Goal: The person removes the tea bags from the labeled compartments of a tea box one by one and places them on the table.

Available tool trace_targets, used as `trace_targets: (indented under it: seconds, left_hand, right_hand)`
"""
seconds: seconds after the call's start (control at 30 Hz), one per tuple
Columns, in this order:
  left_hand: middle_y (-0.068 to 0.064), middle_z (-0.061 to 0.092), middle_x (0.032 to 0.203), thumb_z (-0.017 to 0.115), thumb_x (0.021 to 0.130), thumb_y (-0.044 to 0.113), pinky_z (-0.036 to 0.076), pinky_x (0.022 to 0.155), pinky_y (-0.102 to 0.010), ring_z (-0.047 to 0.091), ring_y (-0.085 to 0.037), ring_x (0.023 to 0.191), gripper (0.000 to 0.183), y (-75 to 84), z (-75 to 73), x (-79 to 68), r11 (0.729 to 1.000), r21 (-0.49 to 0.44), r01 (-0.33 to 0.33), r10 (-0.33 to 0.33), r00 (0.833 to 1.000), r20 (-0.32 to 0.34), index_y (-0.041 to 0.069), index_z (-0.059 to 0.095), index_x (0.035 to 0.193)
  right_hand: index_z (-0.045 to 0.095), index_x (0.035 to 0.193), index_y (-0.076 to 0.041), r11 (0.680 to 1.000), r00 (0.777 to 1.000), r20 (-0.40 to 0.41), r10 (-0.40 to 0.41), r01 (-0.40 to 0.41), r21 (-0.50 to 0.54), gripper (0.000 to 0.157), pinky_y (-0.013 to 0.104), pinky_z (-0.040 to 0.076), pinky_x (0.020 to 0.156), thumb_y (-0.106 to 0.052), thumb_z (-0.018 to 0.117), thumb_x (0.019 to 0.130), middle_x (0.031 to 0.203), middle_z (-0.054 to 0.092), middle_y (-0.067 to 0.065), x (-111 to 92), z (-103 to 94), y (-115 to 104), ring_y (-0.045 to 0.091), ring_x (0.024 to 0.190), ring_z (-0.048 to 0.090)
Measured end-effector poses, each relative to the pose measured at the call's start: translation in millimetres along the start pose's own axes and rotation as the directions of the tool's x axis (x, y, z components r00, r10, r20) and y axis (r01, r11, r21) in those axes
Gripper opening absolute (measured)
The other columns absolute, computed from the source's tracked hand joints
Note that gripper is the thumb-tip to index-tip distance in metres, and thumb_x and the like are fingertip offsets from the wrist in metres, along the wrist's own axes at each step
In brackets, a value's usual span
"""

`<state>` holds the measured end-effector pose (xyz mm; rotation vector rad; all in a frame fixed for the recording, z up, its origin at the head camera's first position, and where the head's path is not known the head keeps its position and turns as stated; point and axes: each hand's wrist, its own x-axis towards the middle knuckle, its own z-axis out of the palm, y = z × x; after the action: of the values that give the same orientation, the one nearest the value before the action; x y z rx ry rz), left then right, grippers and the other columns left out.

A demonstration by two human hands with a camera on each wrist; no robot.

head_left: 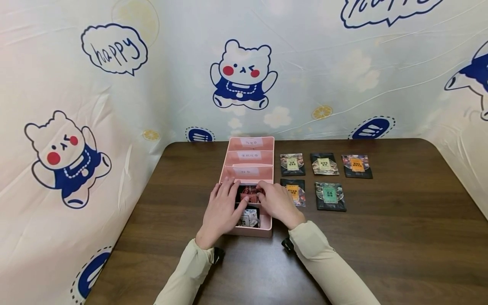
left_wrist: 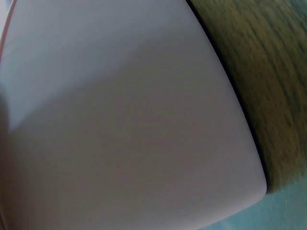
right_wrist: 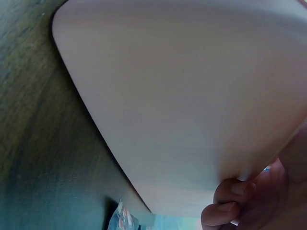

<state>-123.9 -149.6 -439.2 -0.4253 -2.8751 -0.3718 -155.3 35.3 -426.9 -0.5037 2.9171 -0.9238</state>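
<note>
A pink box (head_left: 248, 232) was marked with whitish labels (head_left: 249, 155), and a red packet (head_left: 249, 195) in it was edged in black. Dark packets (head_left: 357, 166) were printed with multicoloured patterns and with patches (head_left: 330, 194) in orange, green and pale yellow. The table (head_left: 404, 237) was streaked with dark brown wood grain. The pale blue and cream cloth (head_left: 305, 42) was decorated with bears (head_left: 244, 76) outlined in navy, their cheeks (head_left: 228, 70) coloured red, and with orange slices (head_left: 322, 112). The sleeves (head_left: 320, 254) were coloured cream.

A long, pink, open-topped divided box (head_left: 251, 232) is sitting on the brown wooden tabletop (head_left: 400, 237), white labels (head_left: 244, 155) showing in its three far compartments. I'm seeing a black-and-red packet (head_left: 248, 195) resting, partly covered, in the fourth; a black-and-white packet (head_left: 249, 218) is lying in the nearest.
</note>
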Motion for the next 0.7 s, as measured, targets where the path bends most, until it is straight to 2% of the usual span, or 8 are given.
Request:
trace_targets:
  seconds: [0.7]
  left_hand:
    - [-0.016, 0.041, 0.150, 0.041, 0.099, 0.049, 0.024, 0.117, -0.055, 0.034, -0.031, 0.143, 0.060, 0.1, 0.4, 0.8, 1.000, 0.005, -0.002, 0.002, 1.000, -0.003, 0.006, 0.047, 0.140]
  right_hand:
    - [0.067, 0.105, -0.016, 0.999, 1.000, -0.005, -0.018, 0.018, 0.027, 0.013, 0.027, 0.035, 0.048, -0.016, 0.058, 0.095, 0.065, 0.058, -0.002, -3.6, -6.6, 1.3, 0.014, 0.052, 0.048]
